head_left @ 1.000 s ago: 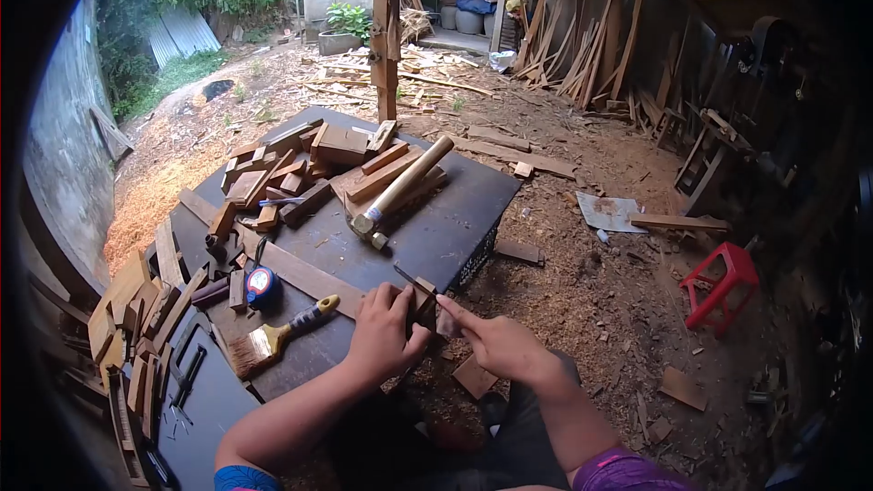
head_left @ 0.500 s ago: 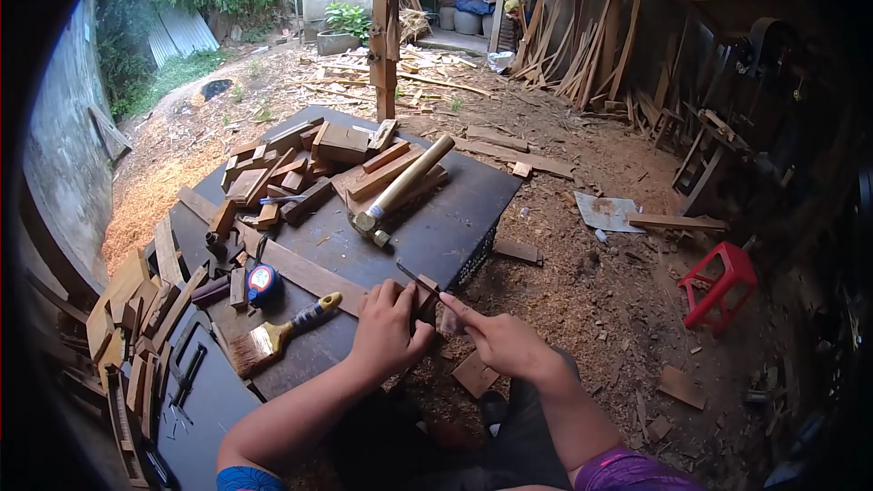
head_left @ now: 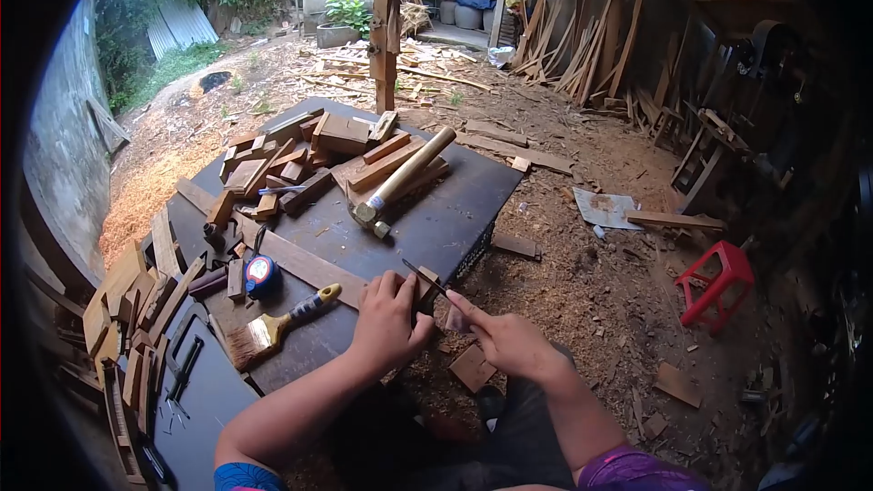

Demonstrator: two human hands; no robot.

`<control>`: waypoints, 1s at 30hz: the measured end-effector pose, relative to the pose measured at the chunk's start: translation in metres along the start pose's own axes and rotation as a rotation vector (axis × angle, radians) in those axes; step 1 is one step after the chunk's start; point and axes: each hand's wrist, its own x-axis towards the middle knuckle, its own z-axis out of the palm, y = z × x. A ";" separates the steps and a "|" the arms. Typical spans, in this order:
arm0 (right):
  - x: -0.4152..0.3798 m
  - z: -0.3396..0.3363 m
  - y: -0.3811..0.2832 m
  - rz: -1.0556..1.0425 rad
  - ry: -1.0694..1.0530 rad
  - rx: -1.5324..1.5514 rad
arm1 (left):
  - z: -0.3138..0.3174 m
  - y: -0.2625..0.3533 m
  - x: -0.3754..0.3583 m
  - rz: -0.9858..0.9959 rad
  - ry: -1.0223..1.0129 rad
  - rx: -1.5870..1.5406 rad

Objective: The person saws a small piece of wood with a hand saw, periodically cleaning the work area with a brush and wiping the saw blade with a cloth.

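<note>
My left hand (head_left: pixel 389 323) presses a small wooden block (head_left: pixel 427 283) against the table's near right edge, its fingers curled around the block's left side. Across the top of that block lies a slim, dark tool that looks like a file (head_left: pixel 424 275). My right hand (head_left: pixel 509 342) grips its near end, index finger stretched along it; the handle is mostly hidden in the palm. Close to my left hand is a paintbrush (head_left: pixel 282 324) with a yellow-and-black handle. Beyond my hands a hammer (head_left: pixel 405 180) rests on the dark tabletop (head_left: pixel 436 223).
A blue tape measure (head_left: pixel 261 275) sits left of the brush, near a long flat board (head_left: pixel 300 262). Wood blocks (head_left: pixel 341 135) are piled at the table's far side. A clamp (head_left: pixel 186 359) lies at left. A red stool (head_left: pixel 717 285) stands on the littered ground at right.
The file has shifted slightly to the right and forward over the block, together with my right hand. My left hand stays on the block. The view has tilted a little.
</note>
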 end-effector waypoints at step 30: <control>0.018 -0.011 -0.003 -0.027 0.022 -0.001 | 0.005 0.002 0.004 0.028 0.060 0.082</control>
